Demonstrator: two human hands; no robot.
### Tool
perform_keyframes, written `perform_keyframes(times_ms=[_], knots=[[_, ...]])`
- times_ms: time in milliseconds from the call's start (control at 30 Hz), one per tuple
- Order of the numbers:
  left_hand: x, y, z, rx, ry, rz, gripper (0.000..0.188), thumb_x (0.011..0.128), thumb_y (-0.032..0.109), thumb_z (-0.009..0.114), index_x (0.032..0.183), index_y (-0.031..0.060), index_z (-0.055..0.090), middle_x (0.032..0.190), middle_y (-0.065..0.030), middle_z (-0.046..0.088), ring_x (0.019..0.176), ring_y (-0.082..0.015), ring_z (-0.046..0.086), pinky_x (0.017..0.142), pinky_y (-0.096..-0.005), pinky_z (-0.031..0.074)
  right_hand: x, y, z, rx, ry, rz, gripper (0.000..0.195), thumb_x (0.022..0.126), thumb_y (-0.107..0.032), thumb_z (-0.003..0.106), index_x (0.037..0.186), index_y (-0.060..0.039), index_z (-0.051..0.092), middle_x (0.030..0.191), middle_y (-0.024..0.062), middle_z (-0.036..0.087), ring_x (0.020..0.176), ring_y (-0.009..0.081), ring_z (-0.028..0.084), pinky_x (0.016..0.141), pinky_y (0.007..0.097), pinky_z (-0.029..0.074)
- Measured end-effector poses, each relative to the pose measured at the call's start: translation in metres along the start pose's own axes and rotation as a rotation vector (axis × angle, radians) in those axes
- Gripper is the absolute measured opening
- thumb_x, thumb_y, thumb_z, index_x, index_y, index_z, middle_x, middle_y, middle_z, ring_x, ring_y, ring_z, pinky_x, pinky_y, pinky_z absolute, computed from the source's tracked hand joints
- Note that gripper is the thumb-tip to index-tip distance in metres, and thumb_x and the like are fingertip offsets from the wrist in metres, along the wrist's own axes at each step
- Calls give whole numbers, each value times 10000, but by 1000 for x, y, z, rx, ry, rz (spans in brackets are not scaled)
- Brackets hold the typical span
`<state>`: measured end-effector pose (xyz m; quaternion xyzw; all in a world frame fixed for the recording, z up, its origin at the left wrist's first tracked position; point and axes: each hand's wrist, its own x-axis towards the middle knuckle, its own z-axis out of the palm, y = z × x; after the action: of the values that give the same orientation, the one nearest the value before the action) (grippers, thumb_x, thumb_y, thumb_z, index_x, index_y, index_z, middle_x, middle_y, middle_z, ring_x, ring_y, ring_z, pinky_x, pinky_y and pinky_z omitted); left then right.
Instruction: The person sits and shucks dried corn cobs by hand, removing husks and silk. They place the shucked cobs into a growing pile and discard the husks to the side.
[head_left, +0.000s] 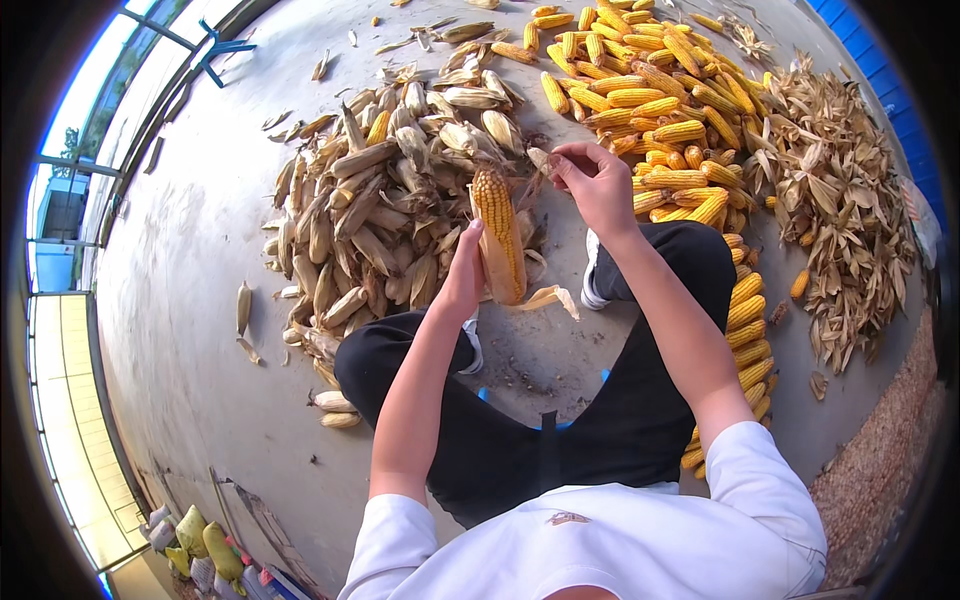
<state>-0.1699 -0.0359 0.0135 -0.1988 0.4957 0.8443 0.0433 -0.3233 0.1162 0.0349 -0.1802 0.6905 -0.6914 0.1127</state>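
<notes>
My left hand (463, 277) grips a partly husked ear of corn (496, 217), tip pointing away from me. Its yellow kernels show on the front, while pale husk still wraps the lower end and side. A loose strip of husk (551, 298) trails off below it. To the right of the ear's tip, my right hand (596, 184) pinches a pale piece, apparently dry husk (540, 160), between thumb and fingers. Behind the ear and to its left lies a heap of unhusked corn (375, 202).
Bare yellow cobs (660, 112) are piled ahead on the right, and a row of them (750, 322) runs beside my right leg. Farther right lies a mound of stripped husks (832, 195). Filled bags (202, 544) stand at lower left; a blue stand (221, 51) is at upper left.
</notes>
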Motion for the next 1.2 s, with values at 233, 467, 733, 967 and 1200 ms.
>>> perform_keyframes(times_ms=[233, 467, 733, 967, 1200], knots=[[1, -7, 0, 96, -27, 53, 613, 973, 390, 542, 1467, 76, 356, 1364, -63, 500, 1271, -175, 472, 1076, -350, 350, -18, -5, 17, -180, -223, -27, 331, 890, -214, 747, 1144, -11, 684, 882, 52, 723, 803, 121, 668, 780, 264, 540], [4, -8, -5, 143, -30, 79, 582, 961, 272, 587, 1447, 30, 379, 1363, -56, 501, 1242, -143, 455, 1080, -304, 326, -15, 4, 15, -306, -149, -67, 204, 888, -132, 731, 1029, 15, 725, 871, 71, 743, 764, 81, 662, 712, 248, 545], [2, 0, -1, 11, 73, 107, 483, 980, 245, 528, 1409, 46, 427, 1304, -50, 545, 1192, -152, 517, 1028, -310, 388, -10, 6, 11, -22, -129, 53, 150, 900, -71, 695, 1018, 14, 732, 890, 77, 749, 791, 95, 686, 725, 244, 559], [6, -2, -6, -45, 108, 143, 465, 989, 247, 506, 1411, 67, 431, 1317, -48, 534, 1206, -156, 508, 1034, -310, 383, -7, 3, 7, 26, -98, 80, 146, 916, -79, 691, 1022, 13, 732, 868, 42, 731, 753, 81, 657, 698, 225, 544], [17, -11, -27, -177, 225, 169, 548, 945, 346, 574, 1393, 69, 424, 1291, -106, 551, 1206, -260, 538, 1043, -403, 418, 2, -7, -7, 204, -10, 125, 144, 913, -76, 700, 1024, 12, 727, 877, 35, 721, 733, 74, 631, 684, 213, 514]])
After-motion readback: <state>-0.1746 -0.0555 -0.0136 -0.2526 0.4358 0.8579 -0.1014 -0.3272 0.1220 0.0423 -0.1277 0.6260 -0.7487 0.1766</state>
